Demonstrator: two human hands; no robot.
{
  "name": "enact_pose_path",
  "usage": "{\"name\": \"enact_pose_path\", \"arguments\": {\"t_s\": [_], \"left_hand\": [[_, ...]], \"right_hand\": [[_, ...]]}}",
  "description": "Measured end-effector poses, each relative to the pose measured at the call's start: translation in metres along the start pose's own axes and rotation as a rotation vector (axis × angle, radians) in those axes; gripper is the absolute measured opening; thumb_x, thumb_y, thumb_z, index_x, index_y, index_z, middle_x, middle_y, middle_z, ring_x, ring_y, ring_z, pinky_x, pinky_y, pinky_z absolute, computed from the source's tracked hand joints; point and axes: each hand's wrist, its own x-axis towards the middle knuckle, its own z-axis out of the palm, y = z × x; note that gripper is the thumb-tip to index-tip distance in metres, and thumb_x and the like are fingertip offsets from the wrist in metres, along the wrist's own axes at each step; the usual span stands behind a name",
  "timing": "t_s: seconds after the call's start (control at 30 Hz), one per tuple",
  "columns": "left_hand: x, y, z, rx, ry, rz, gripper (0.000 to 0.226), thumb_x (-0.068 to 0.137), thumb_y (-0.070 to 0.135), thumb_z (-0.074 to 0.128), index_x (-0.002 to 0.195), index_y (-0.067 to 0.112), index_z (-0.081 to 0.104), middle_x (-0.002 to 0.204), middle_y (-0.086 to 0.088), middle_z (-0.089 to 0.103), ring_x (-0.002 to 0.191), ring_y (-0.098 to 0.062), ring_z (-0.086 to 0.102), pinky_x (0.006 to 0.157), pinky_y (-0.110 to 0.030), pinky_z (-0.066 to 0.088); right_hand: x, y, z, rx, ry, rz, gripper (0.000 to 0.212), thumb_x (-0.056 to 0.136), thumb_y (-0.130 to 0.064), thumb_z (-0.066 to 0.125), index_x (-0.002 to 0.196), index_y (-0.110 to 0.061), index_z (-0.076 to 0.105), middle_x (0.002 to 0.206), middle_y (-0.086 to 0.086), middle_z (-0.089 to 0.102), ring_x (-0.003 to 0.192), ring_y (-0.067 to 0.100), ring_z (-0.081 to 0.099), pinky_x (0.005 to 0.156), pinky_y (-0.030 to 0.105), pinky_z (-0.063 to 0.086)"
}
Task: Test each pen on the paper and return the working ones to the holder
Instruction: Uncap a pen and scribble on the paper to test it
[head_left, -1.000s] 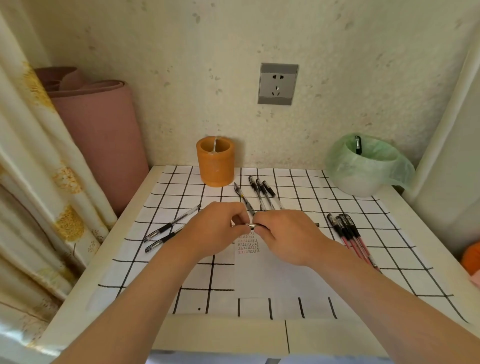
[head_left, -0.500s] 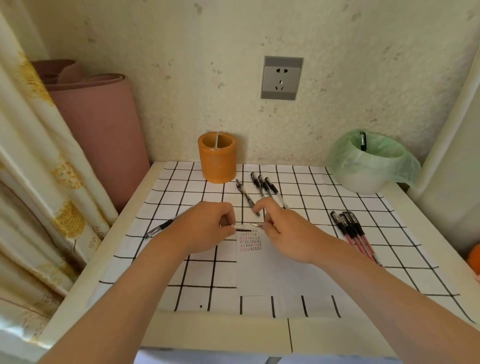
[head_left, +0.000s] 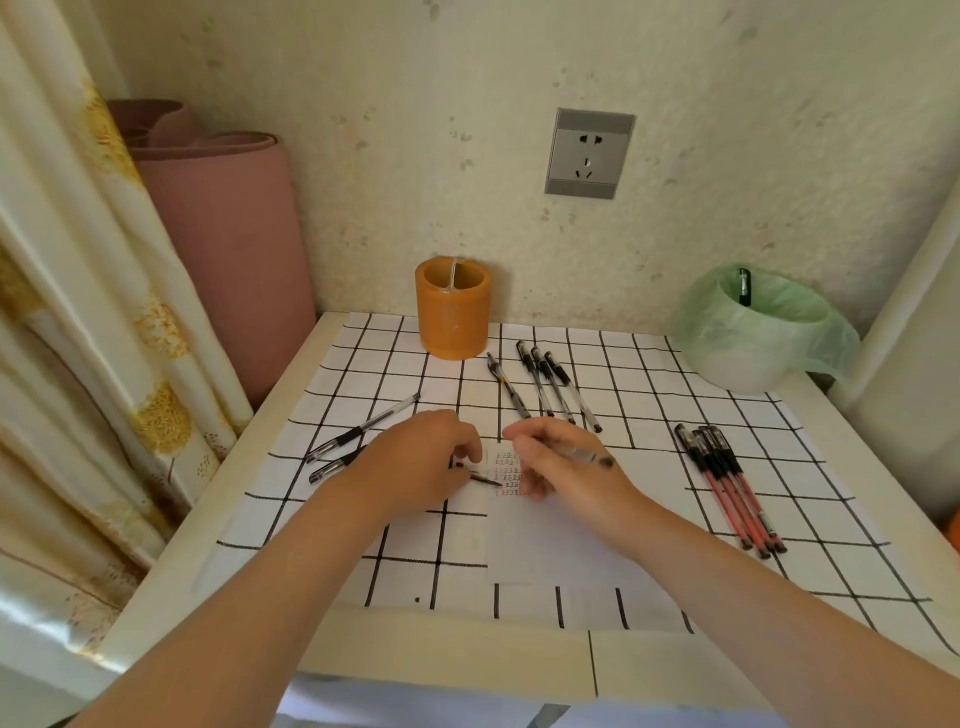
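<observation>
My right hand (head_left: 563, 467) grips a clear-barrelled black pen (head_left: 589, 458), held over the top of the white paper (head_left: 550, 551) where small red and black test marks (head_left: 509, 474) sit. My left hand (head_left: 415, 460) rests just left of the marks and pinches the pen's black cap (head_left: 483, 479). The orange holder (head_left: 453, 317) stands at the back by the wall. Several black pens (head_left: 553, 387) lie in front of it. Two more black pens (head_left: 358, 434) lie to the left. Several red pens (head_left: 730, 486) lie on the right.
A bin lined with a green bag (head_left: 769, 332) stands at the back right with one pen (head_left: 744, 287) inside. The table has a checked cover (head_left: 649, 415). A curtain (head_left: 78, 312) and a rolled pink mat (head_left: 228, 234) close off the left side.
My hands were together on one pen; they have pulled apart, the cap staying in my left hand and the pen in my right, now over the marks.
</observation>
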Motion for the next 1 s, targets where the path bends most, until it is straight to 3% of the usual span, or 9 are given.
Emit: {"name": "enact_pose_path", "arguments": {"t_s": [0.13, 0.3, 0.4, 0.47, 0.57, 0.7, 0.83, 1.0], "left_hand": [[-0.001, -0.007, 0.003, -0.023, 0.058, -0.051, 0.011, 0.091, 0.029, 0.064, 0.102, 0.030, 0.067, 0.097, 0.012, 0.061, 0.088, -0.007, 0.057, 0.079, -0.027, 0.052], [-0.002, -0.008, 0.009, -0.106, 0.068, 0.027, 0.019, 0.090, 0.032, 0.065, 0.109, 0.031, 0.063, 0.101, 0.012, 0.057, 0.093, -0.007, 0.052, 0.081, -0.028, 0.050], [-0.003, -0.004, 0.012, -0.093, 0.024, 0.070, 0.033, 0.086, 0.045, 0.067, 0.116, 0.035, 0.059, 0.109, 0.014, 0.054, 0.104, -0.006, 0.045, 0.087, -0.031, 0.047], [-0.003, -0.002, 0.013, -0.072, -0.019, 0.069, 0.050, 0.080, 0.054, 0.069, 0.124, 0.034, 0.055, 0.114, 0.013, 0.051, 0.109, -0.006, 0.040, 0.089, -0.030, 0.045], [-0.004, -0.001, 0.014, -0.032, -0.041, 0.077, 0.064, 0.076, 0.059, 0.070, 0.132, 0.034, 0.050, 0.118, 0.014, 0.046, 0.112, -0.006, 0.036, 0.090, -0.029, 0.043], [-0.004, -0.001, 0.015, -0.030, -0.039, 0.075, 0.067, 0.076, 0.059, 0.071, 0.134, 0.032, 0.050, 0.119, 0.013, 0.045, 0.114, -0.007, 0.035, 0.090, -0.029, 0.043], [-0.003, 0.000, 0.016, -0.041, -0.040, 0.061, 0.069, 0.076, 0.058, 0.071, 0.135, 0.031, 0.050, 0.121, 0.012, 0.045, 0.117, -0.009, 0.035, 0.093, -0.032, 0.044], [-0.001, 0.001, 0.015, -0.038, -0.051, 0.050, 0.069, 0.076, 0.057, 0.073, 0.135, 0.030, 0.050, 0.122, 0.011, 0.045, 0.119, -0.010, 0.035, 0.094, -0.033, 0.044]], "right_hand": [[0.002, 0.005, 0.004, 0.031, 0.088, 0.033, 0.025, 0.097, -0.003, 0.046, 0.100, -0.016, 0.067, 0.071, 0.008, 0.063, 0.067, 0.022, 0.062, 0.058, 0.036, 0.040], [0.004, 0.009, 0.008, 0.012, 0.116, 0.071, 0.017, 0.086, 0.005, 0.062, 0.092, -0.011, 0.065, 0.080, 0.010, 0.073, 0.069, 0.015, 0.066, 0.054, 0.026, 0.047], [0.003, 0.010, 0.010, -0.014, 0.140, 0.041, 0.009, 0.083, 0.005, 0.063, 0.087, -0.003, 0.062, 0.073, 0.017, 0.071, 0.057, 0.011, 0.062, 0.052, 0.019, 0.045], [0.003, 0.011, 0.009, -0.035, 0.149, 0.004, 0.006, 0.084, 0.005, 0.061, 0.081, 0.001, 0.058, 0.064, 0.016, 0.066, 0.053, 0.015, 0.058, 0.054, 0.024, 0.047], [0.003, 0.013, 0.010, -0.082, 0.136, -0.028, 0.012, 0.083, 0.006, 0.062, 0.076, -0.002, 0.057, 0.060, 0.008, 0.062, 0.053, 0.018, 0.054, 0.054, 0.033, 0.045], [0.002, 0.018, 0.009, -0.184, 0.038, -0.115, 0.017, 0.078, 0.006, 0.070, 0.075, -0.007, 0.059, 0.068, 0.010, 0.065, 0.058, 0.014, 0.057, 0.052, 0.030, 0.045], [0.003, 0.023, 0.009, -0.339, -0.016, -0.180, 0.017, 0.073, -0.006, 0.071, 0.069, -0.017, 0.060, 0.071, 0.004, 0.067, 0.062, 0.020, 0.062, 0.052, 0.029, 0.048], [0.003, 0.022, 0.009, -0.343, -0.031, -0.196, 0.027, 0.075, -0.001, 0.070, 0.064, -0.021, 0.056, 0.066, -0.002, 0.062, 0.058, 0.008, 0.054, 0.051, 0.023, 0.042]]}}
